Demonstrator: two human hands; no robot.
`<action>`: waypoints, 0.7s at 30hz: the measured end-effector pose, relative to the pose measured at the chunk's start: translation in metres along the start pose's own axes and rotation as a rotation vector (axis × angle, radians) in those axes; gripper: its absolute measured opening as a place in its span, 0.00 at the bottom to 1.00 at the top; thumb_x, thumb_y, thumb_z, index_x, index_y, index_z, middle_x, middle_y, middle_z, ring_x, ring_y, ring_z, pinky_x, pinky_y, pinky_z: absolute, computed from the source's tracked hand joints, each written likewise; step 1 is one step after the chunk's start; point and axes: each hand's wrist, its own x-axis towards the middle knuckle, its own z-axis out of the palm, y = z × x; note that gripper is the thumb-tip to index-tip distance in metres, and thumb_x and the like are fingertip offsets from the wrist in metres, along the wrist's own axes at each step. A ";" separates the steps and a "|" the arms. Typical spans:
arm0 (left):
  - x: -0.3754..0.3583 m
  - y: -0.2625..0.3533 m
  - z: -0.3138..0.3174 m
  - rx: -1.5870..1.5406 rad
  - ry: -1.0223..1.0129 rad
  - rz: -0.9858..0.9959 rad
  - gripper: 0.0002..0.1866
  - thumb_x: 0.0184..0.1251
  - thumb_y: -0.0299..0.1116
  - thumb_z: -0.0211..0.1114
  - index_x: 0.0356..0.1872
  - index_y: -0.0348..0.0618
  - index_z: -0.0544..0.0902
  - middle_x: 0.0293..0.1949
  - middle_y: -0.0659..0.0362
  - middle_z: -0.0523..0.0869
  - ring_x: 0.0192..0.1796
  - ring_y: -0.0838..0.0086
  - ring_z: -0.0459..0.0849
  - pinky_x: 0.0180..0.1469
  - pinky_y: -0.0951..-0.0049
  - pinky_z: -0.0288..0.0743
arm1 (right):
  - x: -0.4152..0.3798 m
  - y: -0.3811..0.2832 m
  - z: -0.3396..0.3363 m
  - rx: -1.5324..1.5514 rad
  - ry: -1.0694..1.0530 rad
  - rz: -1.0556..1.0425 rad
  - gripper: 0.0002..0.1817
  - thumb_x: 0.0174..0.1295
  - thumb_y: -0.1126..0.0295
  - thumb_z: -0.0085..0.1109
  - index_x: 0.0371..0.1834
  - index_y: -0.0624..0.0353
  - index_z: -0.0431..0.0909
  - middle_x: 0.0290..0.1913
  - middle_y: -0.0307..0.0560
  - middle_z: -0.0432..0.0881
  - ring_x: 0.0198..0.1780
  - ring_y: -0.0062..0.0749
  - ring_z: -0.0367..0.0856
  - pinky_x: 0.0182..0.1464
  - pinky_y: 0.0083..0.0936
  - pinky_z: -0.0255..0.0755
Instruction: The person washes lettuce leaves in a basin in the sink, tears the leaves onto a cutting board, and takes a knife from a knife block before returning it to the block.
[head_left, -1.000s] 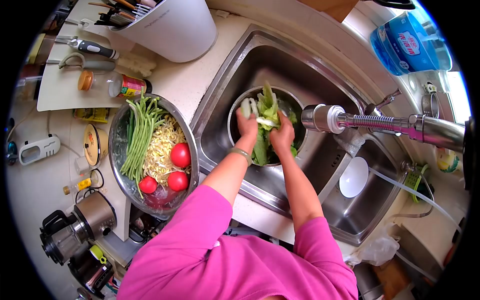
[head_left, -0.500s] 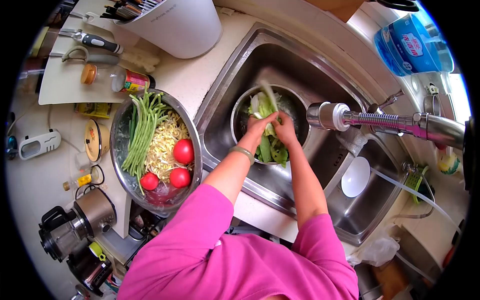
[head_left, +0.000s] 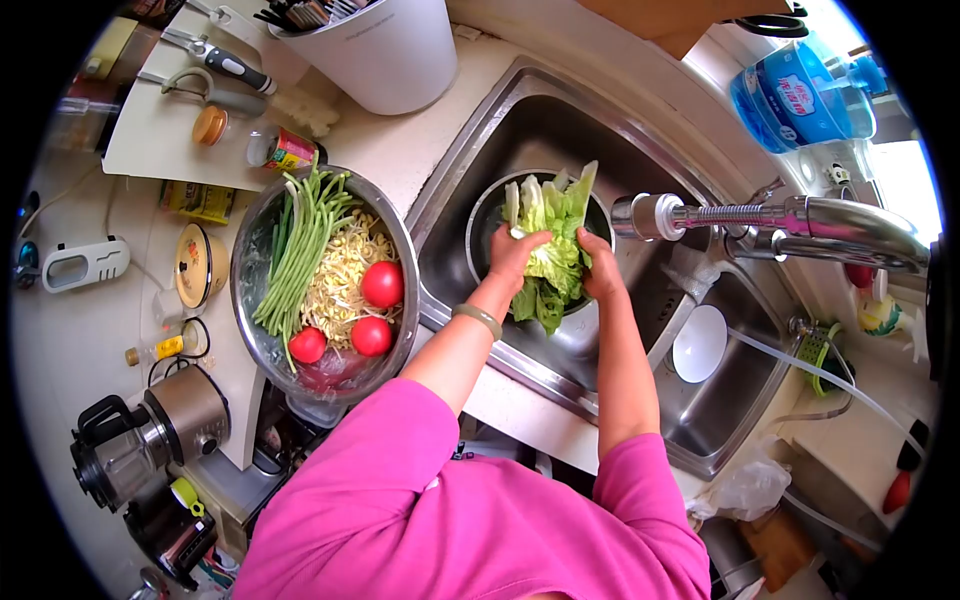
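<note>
A bunch of leafy lettuce (head_left: 548,250) is held between both hands over a round metal pot (head_left: 474,240) in the larger sink basin. My left hand (head_left: 512,257) grips its left side, thumb across the leaves. On the right side, my right hand (head_left: 599,265) closes around the outer leaves. Pale stem ends point away from me, and darker green leaf tips hang toward me over the pot's near rim. Leaves hide most of the pot's inside. The faucet head (head_left: 640,216) sits just right of the pot.
Left of the sink, a steel bowl (head_left: 240,290) holds green beans (head_left: 300,255), bean sprouts (head_left: 345,275) and three tomatoes (head_left: 382,285). A white bowl (head_left: 699,345) lies in the smaller basin. A white bin (head_left: 385,60) and a blue detergent bottle (head_left: 800,95) stand behind.
My hands have moved apart, and the lettuce is spread wider between them. Its stems now fan outward above the pot. The whole view has shifted slightly.
</note>
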 end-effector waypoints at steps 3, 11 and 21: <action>0.002 0.008 0.001 -0.011 -0.039 0.027 0.18 0.45 0.23 0.68 0.41 0.37 0.77 0.36 0.57 0.82 0.36 0.71 0.82 0.39 0.72 0.76 | -0.002 -0.004 0.001 -0.042 -0.040 -0.041 0.19 0.64 0.60 0.47 0.50 0.62 0.72 0.46 0.45 0.77 0.47 0.33 0.76 0.51 0.30 0.68; -0.007 0.017 0.014 0.058 -0.143 0.085 0.28 0.44 0.28 0.73 0.49 0.43 0.71 0.42 0.60 0.79 0.43 0.74 0.79 0.42 0.73 0.74 | -0.018 -0.008 0.041 -0.995 0.118 -0.719 0.16 0.61 0.72 0.46 0.52 0.65 0.70 0.41 0.53 0.76 0.45 0.45 0.73 0.50 0.32 0.65; -0.018 0.048 0.016 0.081 -0.311 0.060 0.23 0.43 0.24 0.72 0.44 0.39 0.76 0.39 0.60 0.81 0.41 0.76 0.79 0.42 0.76 0.74 | -0.062 -0.029 0.051 -0.489 -0.092 -0.503 0.28 0.47 0.78 0.49 0.58 0.65 0.67 0.57 0.49 0.68 0.61 0.35 0.62 0.63 0.24 0.51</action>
